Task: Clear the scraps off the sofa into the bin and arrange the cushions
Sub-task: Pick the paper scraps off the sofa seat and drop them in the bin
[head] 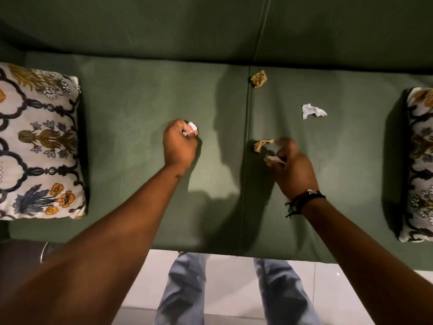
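Sofa: the green sofa point(131, 95) fills most of the view, its seat split by a seam just right of centre, backrest along the top.
Left cushion: a floral cushion point(39, 141) lies flat at the left end of the seat.
Right cushion: a second floral cushion point(420, 165) lies at the right end, partly cut off by the frame edge.
Floor: pale tiles point(229, 282) show below the seat's front edge, with the person's jeans-clad legs point(185, 289) standing there.
Left hand: the left hand point(179, 144) is over the left seat section, fingers curled into a fist around a white paper scrap point(192, 127) that pokes out at the knuckles.
Right hand: the right hand point(294, 170) (blurred, a dark bracelet point(304, 198) at the wrist) is over the right seat section near the seam; fingers are partly curled around a pale crumpled scrap point(273, 159), the fingertips spread loosely.
Loose white scrap: a crumpled white piece point(312, 110) lies on the right seat section, well apart from both hands.
Brown scrap, far: a crumpled brown piece point(259, 78) sits beside the seam near the backrest.
Brown scrap, near: another brown piece point(262, 144) lies just beside the right hand's fingertips.
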Available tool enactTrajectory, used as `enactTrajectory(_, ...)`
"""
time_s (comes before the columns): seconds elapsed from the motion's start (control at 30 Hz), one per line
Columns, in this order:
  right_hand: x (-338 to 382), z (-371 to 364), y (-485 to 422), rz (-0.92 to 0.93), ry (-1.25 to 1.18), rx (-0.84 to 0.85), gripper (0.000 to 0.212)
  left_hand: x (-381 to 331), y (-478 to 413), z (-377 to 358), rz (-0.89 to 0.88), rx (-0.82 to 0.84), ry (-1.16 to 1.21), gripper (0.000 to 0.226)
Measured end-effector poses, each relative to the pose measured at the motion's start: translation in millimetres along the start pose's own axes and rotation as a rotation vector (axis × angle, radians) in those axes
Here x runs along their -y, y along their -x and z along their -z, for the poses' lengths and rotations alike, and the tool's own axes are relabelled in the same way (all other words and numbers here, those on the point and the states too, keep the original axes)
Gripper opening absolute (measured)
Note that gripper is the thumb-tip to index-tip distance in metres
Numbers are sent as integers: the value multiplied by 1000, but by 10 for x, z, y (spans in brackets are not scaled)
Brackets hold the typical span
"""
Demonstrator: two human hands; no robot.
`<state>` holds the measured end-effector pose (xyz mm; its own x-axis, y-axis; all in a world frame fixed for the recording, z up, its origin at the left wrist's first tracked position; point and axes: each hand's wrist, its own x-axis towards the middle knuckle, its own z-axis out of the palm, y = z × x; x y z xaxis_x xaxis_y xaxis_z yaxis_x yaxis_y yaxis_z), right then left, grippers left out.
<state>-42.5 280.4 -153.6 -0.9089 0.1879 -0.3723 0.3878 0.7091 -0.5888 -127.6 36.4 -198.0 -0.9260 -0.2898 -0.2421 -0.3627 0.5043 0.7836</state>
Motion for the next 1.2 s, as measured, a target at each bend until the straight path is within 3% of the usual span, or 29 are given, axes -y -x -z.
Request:
enactTrajectory(0.07, 60, -35, -178, -27, 62, 92, 64, 13, 215, 22, 17, -5, 76, 44)
enactTrajectory(0.23, 82, -191, -384, 58, 287, 80, 19, 217, 734, 178, 65, -6, 184, 20)
enactTrajectory(0.37, 253, -363, -85, 96, 214, -8, 18, 320, 1040, 457, 126, -128, 277, 25)
enactTrajectory(0.47, 701, -710, 416, 172, 116, 28, 18, 517, 1280, 887, 219, -255, 373, 35)
enactTrajectory(0.6, 1383, -1616, 1273, 447, -44, 236, 20, 1075, 1685, 1619, 487, -511, 418, 34)
enactTrajectory(0.67, 1708, -2237, 1660, 445, -66, 444, 23, 1537, 1844, 2019, 587, -668, 442, 28)
enactTrajectory(0.77, 2115, -3167, 2129, 496, -22, 588, 28, 2310, 1947, 2563, 763, -766, 401, 20)
enactTrajectory(0.9, 2502, -4104, 2304, 455, 74, 741, 17, 3278, 1952, 2976, 925, -688, 373, 11)
enactTrajectory(0.97, 2537, -4329, 2267, 416, 33, 801, 31, 3452, 1895, 3101, 1051, -592, 373, 15)
enactTrajectory(1.03, 2532, -4305, 2210, 390, -12, 816, 41, 3338, 1819, 3173, 1108, -469, 350, 8)
enactTrajectory(1.07, 2534, -4190, 2183, 398, -18, 821, 40, 3238, 1784, 3177, 1111, -455, 309, 17)
enactTrajectory(1.13, 2472, -3851, 2129, 450, -33, 819, 31, 2906, 1744, 3112, 1067, -511, 193, 25)
enactTrajectory(1.2, 2343, -3413, 2018, 484, -79, 765, 36, 2500, 1765, 2916, 932, -546, 116, 19)
